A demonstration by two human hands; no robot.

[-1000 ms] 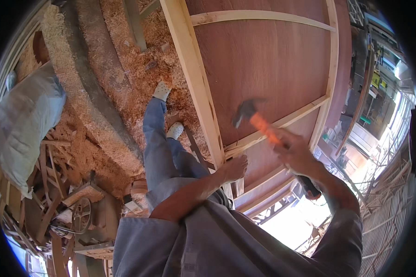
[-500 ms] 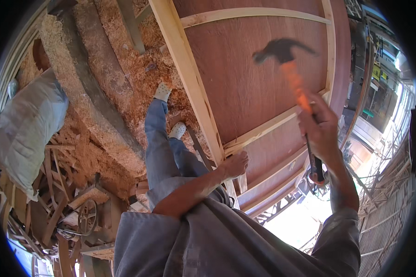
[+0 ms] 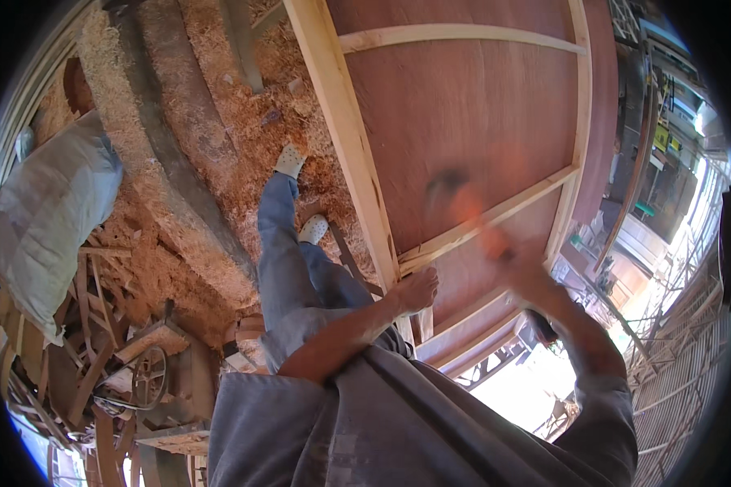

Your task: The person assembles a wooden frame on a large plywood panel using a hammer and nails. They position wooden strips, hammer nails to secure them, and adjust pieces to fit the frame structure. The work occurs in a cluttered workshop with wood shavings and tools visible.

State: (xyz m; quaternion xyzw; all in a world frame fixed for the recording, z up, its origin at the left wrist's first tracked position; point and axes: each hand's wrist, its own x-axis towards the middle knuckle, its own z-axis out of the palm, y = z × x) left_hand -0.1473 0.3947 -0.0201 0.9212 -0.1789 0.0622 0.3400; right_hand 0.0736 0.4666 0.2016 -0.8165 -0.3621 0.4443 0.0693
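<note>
A large grey sack (image 3: 45,215) lay slumped at the far left on sawdust (image 3: 244,138); its contents could not be seen. The left hand (image 3: 414,290) was closed over the near end of the pale timber rail (image 3: 345,122) edging the reddish plywood panel (image 3: 471,114), fingers curled round it, forearm stretched out from the lower middle. To its right the right hand (image 3: 528,272), raised and badly blurred, was clenched around the orange handle of a hammer (image 3: 463,203), whose dark head seemed to sit just above the cross batten (image 3: 503,213).
</note>
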